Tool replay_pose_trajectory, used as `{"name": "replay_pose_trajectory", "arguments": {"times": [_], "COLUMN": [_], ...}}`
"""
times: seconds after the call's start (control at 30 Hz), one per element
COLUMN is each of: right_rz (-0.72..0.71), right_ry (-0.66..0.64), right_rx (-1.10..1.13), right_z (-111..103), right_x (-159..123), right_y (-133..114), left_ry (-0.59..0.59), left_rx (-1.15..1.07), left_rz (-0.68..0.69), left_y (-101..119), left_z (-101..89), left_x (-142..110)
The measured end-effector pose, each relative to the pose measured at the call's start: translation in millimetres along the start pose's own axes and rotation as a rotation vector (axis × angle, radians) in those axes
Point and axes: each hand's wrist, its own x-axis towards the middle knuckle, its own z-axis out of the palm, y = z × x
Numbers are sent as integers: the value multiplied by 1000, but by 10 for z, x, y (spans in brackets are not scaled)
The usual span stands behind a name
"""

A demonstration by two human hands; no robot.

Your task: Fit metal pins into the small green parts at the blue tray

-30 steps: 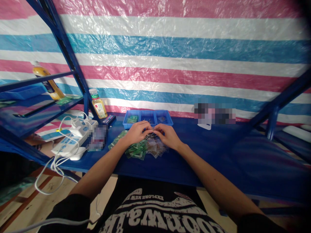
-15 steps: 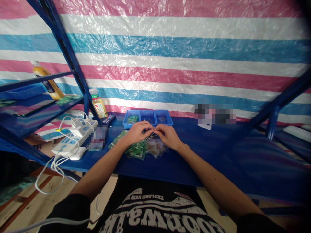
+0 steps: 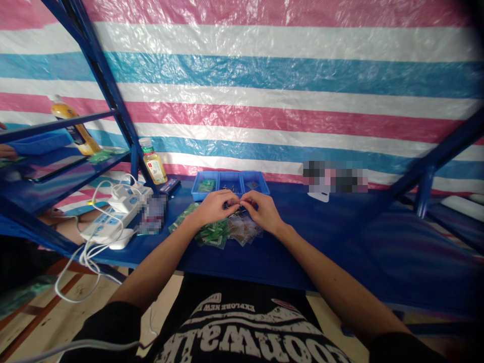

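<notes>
My left hand (image 3: 216, 207) and my right hand (image 3: 260, 208) meet fingertip to fingertip over the table, both closed in a pinch. Whatever lies between the fingertips is too small to name. Below my left hand is a pile of small green packets (image 3: 212, 234). Clear plastic packets with brownish contents (image 3: 244, 229) lie under my right hand. Some small dark metallic pieces show between and beneath the hands. Just behind them stands a blue three-part tray (image 3: 260, 181), with green packets in its left compartment, dark metallic pieces in the middle and a packet at the right.
At left are a white power strip (image 3: 102, 226) with tangled cables, a bottle of yellow liquid (image 3: 155, 164) and a small dark box (image 3: 170, 186). Blue frame posts (image 3: 423, 191) rise on both sides. Another person's hand (image 3: 6, 151) shows at the far left shelf.
My hands stay nearly in place, with slight finger movement. Another person's hand has come into view at the far left.
</notes>
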Motion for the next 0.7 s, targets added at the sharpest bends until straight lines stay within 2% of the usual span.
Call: {"name": "replay_pose_trajectory", "arguments": {"times": [0.27,0.43,0.7], "right_rz": [-27,-74,19], "right_ry": [-48,-32,2], "right_rx": [-38,-25,-55], "right_z": [18,-18,20], "right_x": [-1,-5,-23], "right_y": [-1,-13,-32], "left_ry": [11,-18,-59], "left_rx": [-11,-17,-22], "left_rz": [5,-10,7], "left_y": [1,-15,-100], "left_z": [-25,4,27], "left_x": [-3,3,-11]}}
